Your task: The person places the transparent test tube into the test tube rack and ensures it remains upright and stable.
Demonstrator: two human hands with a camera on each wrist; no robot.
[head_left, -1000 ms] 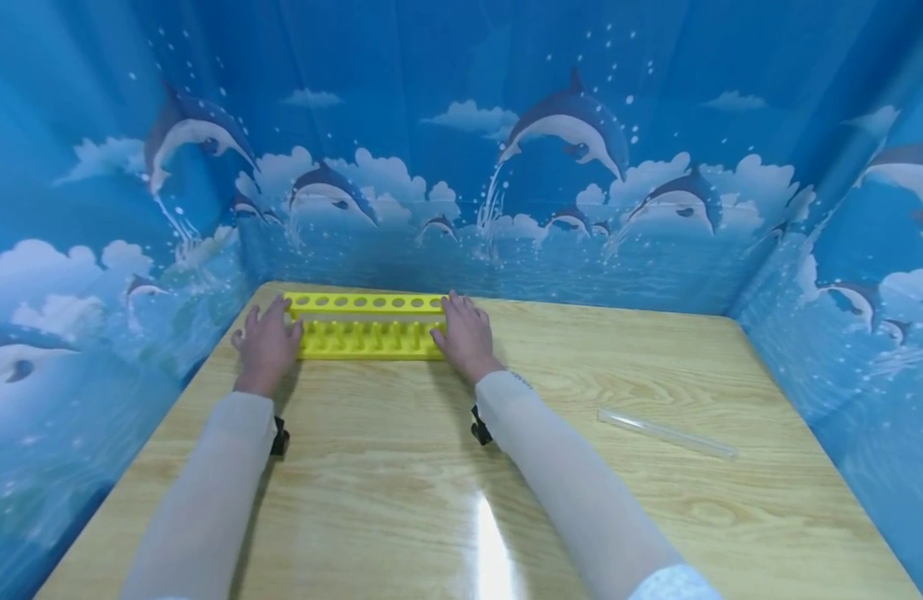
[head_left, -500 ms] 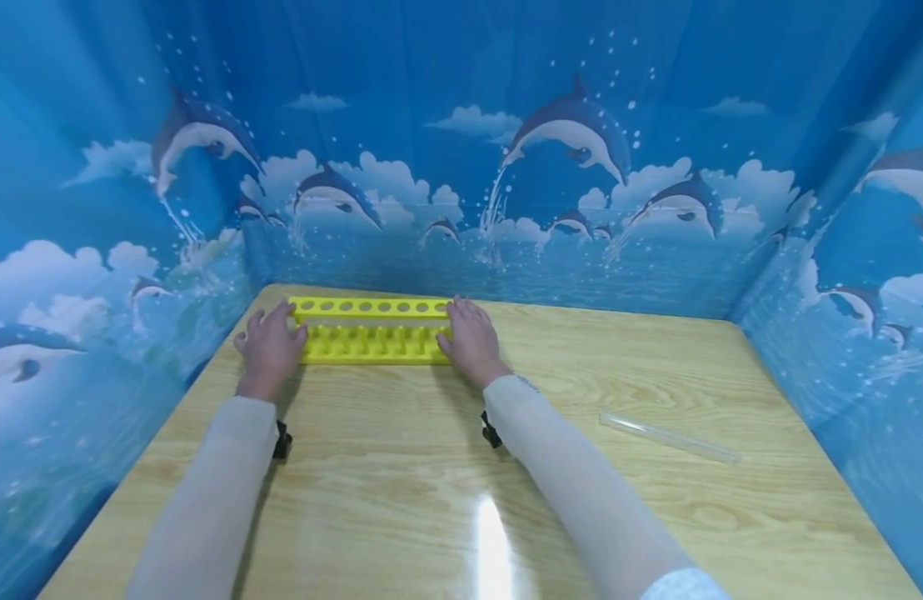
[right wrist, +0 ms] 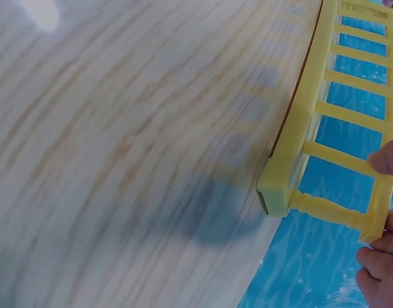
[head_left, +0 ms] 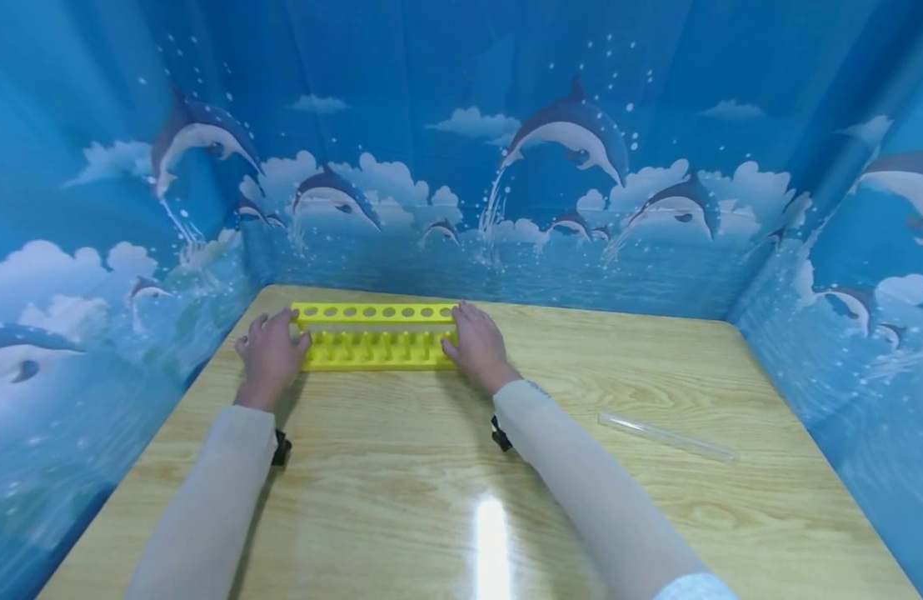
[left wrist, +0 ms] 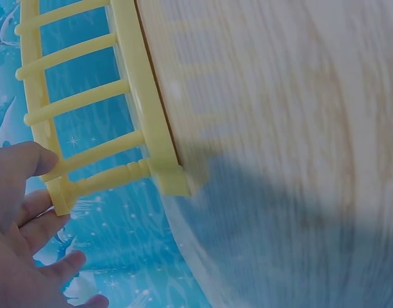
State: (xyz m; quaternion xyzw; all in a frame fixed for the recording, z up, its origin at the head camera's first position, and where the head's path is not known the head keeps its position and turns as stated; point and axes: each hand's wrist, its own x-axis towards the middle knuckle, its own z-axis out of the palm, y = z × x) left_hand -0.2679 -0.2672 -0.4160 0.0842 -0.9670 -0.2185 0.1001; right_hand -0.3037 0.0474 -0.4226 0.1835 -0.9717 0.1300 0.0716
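So, the yellow rack (head_left: 379, 364) sits right between the two hands, one end in each grip. Left hand (head_left: 270, 350) has its end of the top rail (head_left: 371, 319) pinched between thumb and fingers, outer fingers spread off it; right hand (head_left: 480, 342) pinches the other end. As for containers, a clear tube (head_left: 667, 437) lies outside the rack on the wooden table (head_left: 394, 467), rightward of the right grip and closer to the person. Rack's long, with round holes on top and pegs below.
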